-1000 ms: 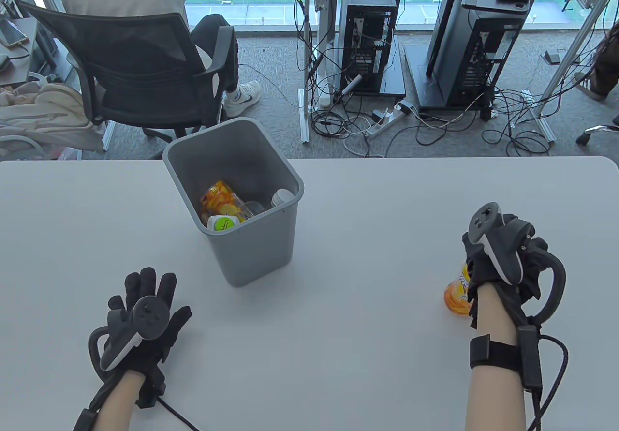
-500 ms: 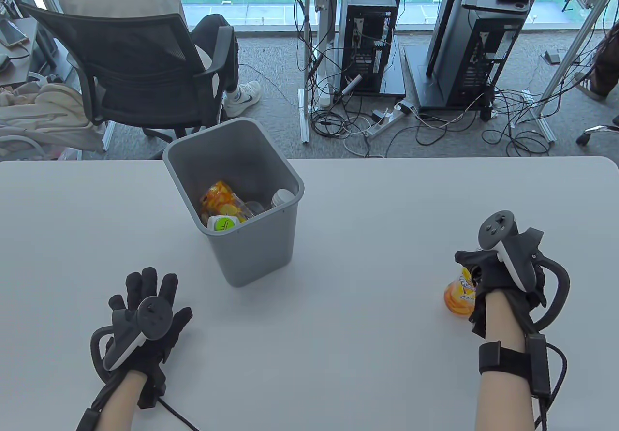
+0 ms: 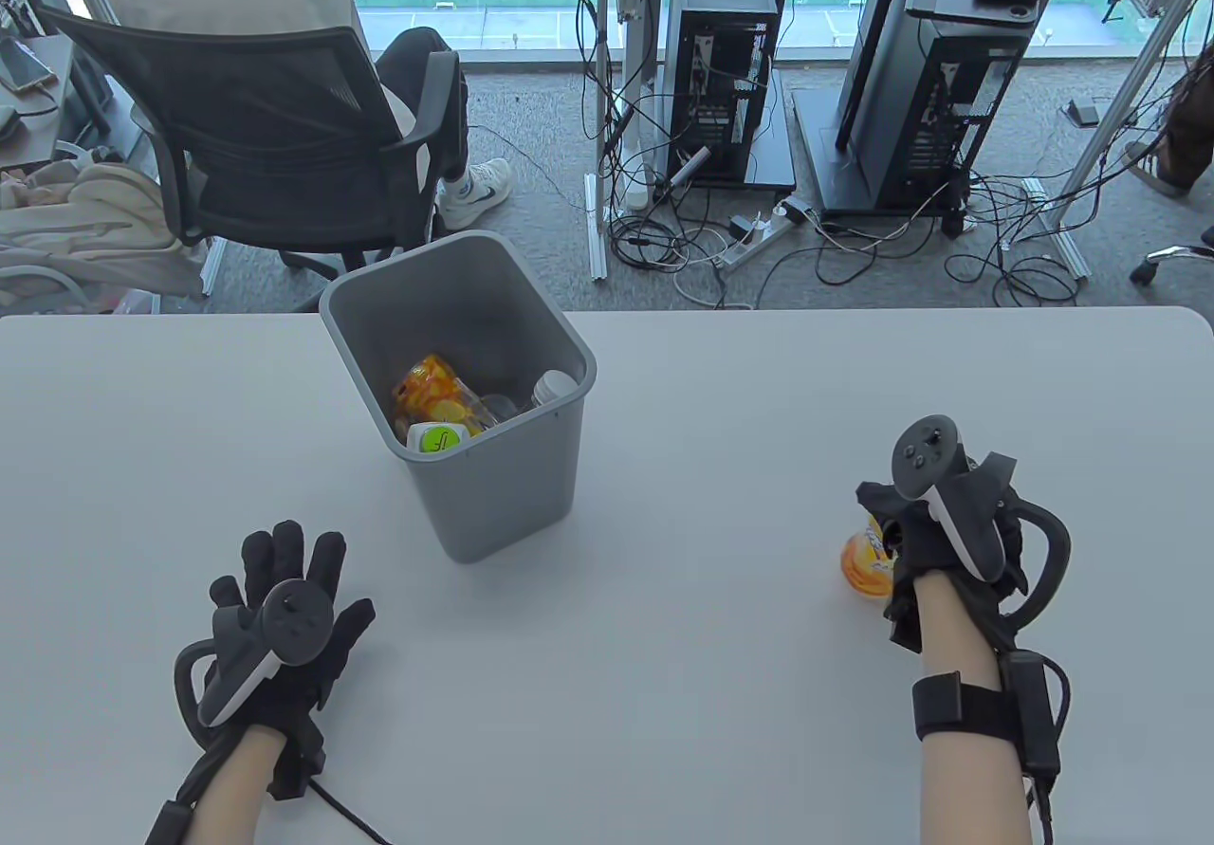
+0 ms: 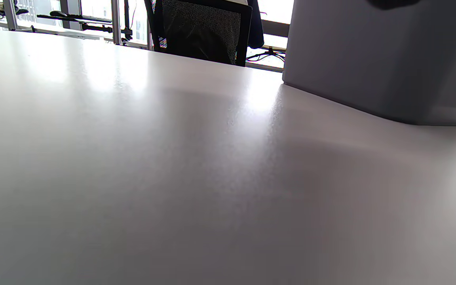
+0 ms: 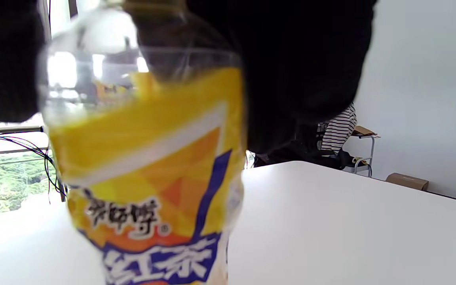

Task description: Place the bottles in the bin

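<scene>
— What does the right hand (image 3: 934, 541) have?
— Its grip wraps one clear plastic bottle with a yellow-orange label (image 3: 865, 562), upright, well right of the grey tapered plastic bin (image 3: 493, 494) on the smooth matte white tabletop (image 3: 683, 655).
— And inside the bin?
— One orange-labelled bottle (image 3: 429, 388), a green round cap (image 3: 438, 437) and a clear bottle with a white cap (image 3: 548, 387).
— The left hand (image 3: 280, 617)?
— Flat, fingers spread, holding nothing, near the bin's front left.
</scene>
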`<state>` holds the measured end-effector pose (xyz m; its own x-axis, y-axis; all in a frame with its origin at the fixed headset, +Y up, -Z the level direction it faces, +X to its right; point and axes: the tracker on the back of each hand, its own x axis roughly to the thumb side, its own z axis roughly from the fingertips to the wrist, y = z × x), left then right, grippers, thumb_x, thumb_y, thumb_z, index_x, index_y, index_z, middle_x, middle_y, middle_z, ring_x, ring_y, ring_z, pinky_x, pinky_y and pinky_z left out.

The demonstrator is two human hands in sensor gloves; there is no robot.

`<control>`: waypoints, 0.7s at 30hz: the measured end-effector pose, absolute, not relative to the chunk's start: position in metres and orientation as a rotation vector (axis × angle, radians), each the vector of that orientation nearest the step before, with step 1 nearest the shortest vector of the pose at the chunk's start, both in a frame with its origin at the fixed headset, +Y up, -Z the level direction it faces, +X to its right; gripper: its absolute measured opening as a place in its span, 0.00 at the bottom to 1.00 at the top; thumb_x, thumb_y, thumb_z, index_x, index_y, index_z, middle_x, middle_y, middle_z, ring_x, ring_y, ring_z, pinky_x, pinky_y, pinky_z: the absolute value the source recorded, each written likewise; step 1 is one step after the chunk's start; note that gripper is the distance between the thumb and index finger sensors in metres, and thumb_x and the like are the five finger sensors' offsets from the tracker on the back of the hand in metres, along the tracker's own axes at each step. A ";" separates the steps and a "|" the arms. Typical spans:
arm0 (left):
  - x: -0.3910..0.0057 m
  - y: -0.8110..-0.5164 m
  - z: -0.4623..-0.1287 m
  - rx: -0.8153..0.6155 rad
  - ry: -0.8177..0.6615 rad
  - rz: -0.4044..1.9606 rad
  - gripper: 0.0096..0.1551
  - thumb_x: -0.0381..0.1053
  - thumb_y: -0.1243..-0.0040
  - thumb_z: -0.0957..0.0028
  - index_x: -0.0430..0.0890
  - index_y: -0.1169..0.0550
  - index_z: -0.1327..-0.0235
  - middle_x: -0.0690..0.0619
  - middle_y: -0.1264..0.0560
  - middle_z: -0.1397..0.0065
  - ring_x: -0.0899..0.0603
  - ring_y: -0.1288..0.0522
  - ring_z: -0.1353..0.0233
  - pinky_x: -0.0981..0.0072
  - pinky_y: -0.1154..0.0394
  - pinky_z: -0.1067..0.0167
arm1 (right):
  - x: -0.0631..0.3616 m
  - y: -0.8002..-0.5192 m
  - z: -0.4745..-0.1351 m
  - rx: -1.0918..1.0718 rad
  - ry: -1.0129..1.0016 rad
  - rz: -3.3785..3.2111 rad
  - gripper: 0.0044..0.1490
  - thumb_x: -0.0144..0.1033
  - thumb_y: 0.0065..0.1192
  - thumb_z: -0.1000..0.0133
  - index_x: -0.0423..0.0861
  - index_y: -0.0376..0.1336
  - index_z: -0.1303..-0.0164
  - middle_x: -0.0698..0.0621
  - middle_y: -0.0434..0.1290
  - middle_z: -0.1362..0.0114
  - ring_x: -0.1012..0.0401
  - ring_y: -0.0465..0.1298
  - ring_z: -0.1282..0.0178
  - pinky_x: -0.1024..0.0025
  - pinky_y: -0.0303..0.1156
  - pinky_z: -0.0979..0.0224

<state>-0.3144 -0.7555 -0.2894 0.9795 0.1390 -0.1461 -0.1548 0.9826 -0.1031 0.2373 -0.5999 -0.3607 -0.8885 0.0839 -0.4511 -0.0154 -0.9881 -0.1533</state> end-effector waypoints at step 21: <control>-0.321 -0.752 -0.287 -0.089 0.144 0.198 0.48 0.76 0.59 0.46 0.65 0.57 0.15 0.56 0.70 0.10 0.41 0.75 0.11 0.34 0.68 0.18 | 0.073 -0.486 -0.344 -0.105 -1.017 2.590 0.50 0.67 0.67 0.54 0.59 0.52 0.25 0.56 0.65 0.20 0.50 0.75 0.30 0.61 0.76 0.28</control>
